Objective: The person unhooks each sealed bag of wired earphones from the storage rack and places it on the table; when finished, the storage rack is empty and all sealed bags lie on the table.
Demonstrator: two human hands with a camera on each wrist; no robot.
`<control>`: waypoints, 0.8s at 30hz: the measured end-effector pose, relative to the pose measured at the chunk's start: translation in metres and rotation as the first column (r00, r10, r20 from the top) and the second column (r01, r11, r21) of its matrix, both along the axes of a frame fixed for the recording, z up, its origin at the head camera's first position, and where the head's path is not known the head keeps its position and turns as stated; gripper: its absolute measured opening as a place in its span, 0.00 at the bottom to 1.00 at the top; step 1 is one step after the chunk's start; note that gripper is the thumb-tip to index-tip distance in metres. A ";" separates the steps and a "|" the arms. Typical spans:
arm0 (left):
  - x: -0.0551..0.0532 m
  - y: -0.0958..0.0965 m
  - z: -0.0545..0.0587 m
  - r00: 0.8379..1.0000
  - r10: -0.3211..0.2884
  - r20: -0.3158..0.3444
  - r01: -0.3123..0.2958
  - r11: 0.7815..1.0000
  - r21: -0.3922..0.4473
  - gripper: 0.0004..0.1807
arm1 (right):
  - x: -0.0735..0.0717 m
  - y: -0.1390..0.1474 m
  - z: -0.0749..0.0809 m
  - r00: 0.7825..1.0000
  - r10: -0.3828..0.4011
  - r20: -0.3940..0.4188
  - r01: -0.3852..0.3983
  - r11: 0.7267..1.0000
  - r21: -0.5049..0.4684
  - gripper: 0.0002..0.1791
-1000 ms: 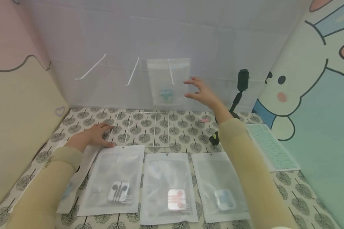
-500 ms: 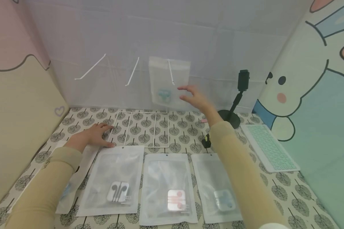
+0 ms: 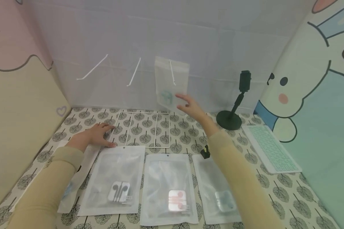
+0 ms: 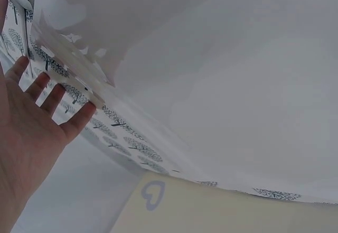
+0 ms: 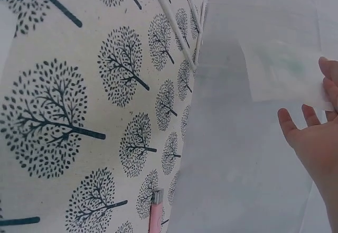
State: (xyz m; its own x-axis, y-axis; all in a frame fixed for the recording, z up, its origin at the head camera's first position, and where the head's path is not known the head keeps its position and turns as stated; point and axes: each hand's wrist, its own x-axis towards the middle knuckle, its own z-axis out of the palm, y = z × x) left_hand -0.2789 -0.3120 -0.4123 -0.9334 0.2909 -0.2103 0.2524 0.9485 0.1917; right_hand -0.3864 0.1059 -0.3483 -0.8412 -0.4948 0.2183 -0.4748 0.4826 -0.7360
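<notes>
A frosted zip bag (image 3: 163,76) with blue-green earphones (image 3: 167,96) inside hangs on the rightmost of three white wall hooks. My right hand (image 3: 193,108) is at its lower right edge, fingers extended and thumb apart; whether the fingertips touch the bag, I cannot tell. In the right wrist view those fingers (image 5: 288,122) lie beside the bag's edge. My left hand (image 3: 98,134) rests with spread fingers at the left side of a white wire grid (image 3: 156,130), just above a bag of black earphones (image 3: 111,171).
Nearer me lie a bag with pink earphones (image 3: 167,173), a bag with blue earphones (image 3: 209,181), and another bag (image 3: 80,173) partly under my left arm. To the right are a black stand (image 3: 228,120), a mint keyboard (image 3: 272,149), a black clip-like piece (image 3: 205,152) and a pink stick (image 5: 156,212).
My right hand has moved down and left along the hanging bag's edge. The bag has turned slightly on its hook and looks narrower. My left hand has stayed put.
</notes>
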 end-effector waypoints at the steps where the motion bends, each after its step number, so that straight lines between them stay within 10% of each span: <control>1: 0.000 0.001 0.000 1.000 0.001 0.002 -0.001 1.000 0.000 0.57 | 0.001 0.001 -0.001 1.000 -0.010 -0.003 0.010 1.000 -0.011 0.30; 24: 0.000 0.004 0.002 1.000 0.010 0.015 -0.010 1.000 -0.010 0.57 | 0.026 0.037 0.031 0.996 -0.065 -0.062 0.065 0.998 0.007 0.36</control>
